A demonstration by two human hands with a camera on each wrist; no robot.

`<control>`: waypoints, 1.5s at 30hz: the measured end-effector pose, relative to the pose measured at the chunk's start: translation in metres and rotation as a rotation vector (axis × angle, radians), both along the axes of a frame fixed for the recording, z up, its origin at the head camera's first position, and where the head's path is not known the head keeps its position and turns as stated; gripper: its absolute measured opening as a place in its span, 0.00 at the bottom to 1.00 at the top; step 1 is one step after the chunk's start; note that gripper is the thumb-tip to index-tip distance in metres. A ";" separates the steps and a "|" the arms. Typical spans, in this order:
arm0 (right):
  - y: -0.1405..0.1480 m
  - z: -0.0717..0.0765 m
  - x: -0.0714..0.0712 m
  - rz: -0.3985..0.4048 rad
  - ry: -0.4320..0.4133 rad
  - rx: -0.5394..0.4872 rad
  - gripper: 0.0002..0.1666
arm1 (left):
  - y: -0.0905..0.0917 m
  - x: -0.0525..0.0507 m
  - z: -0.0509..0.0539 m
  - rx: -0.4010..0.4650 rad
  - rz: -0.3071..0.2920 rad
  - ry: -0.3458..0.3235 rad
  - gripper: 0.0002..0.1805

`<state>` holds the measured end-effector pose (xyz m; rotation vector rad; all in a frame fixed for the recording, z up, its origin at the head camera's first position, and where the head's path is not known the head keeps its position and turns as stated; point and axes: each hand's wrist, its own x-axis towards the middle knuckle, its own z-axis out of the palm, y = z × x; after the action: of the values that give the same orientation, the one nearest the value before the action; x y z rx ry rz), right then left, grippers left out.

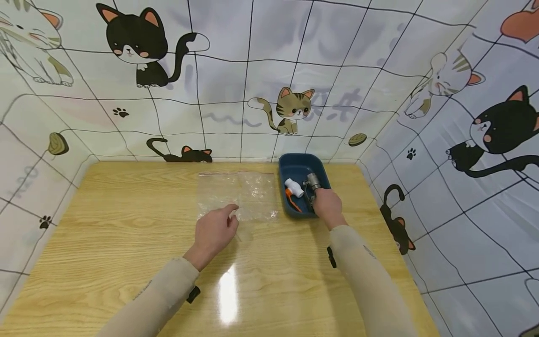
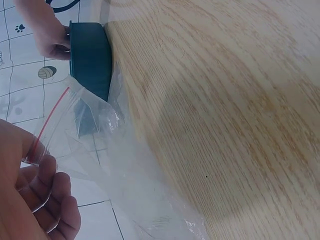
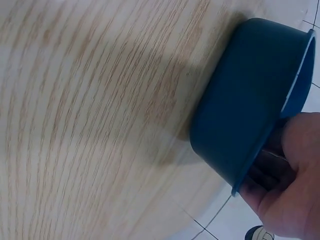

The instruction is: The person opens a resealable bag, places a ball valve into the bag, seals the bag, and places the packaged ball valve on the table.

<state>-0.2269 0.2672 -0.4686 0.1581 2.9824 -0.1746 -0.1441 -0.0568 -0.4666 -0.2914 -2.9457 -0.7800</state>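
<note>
- My hands work apart over the pale wood table [image 1: 139,224], one at a bag, the other at a bin.
- My left hand [image 1: 214,231] pinches the clear bag [image 1: 254,192] at its red-striped edge, lifted off the wood in the left wrist view.
- My right hand [image 1: 328,206] reaches over the rim of the dark blue bin [image 1: 300,162], fingers inside at the metal part [image 1: 313,181]; whether they have closed on it, I cannot tell.
- The metal part sits in the bin, beside the white part [image 1: 294,187] and the orange piece [image 1: 292,200].
- The bin stands on the table, just right of the bag.
- Behind, cartoon cats dot the white sheeting [image 1: 227,28].
</note>
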 end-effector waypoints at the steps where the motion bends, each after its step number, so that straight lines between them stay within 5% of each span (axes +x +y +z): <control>1: 0.000 -0.001 0.000 -0.003 -0.010 0.002 0.15 | 0.000 0.000 0.000 0.000 -0.002 0.005 0.18; 18: 0.002 -0.008 -0.002 -0.010 -0.148 -0.028 0.25 | 0.001 0.006 0.002 0.003 0.004 0.069 0.16; 29: 0.002 -0.010 -0.003 -0.028 -0.107 -0.068 0.24 | -0.001 0.008 0.001 0.006 0.011 0.093 0.16; 36: 0.001 -0.011 -0.004 0.001 -0.035 -0.006 0.14 | -0.004 0.005 -0.001 -0.007 0.014 0.107 0.16; 45: -0.008 -0.006 -0.006 0.031 0.047 0.074 0.13 | -0.008 0.004 0.000 -0.010 0.025 0.093 0.16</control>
<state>-0.2328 0.2591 -0.4744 0.1177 3.0376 -0.0650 -0.1406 -0.0643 -0.4670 -0.2829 -2.8619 -0.7287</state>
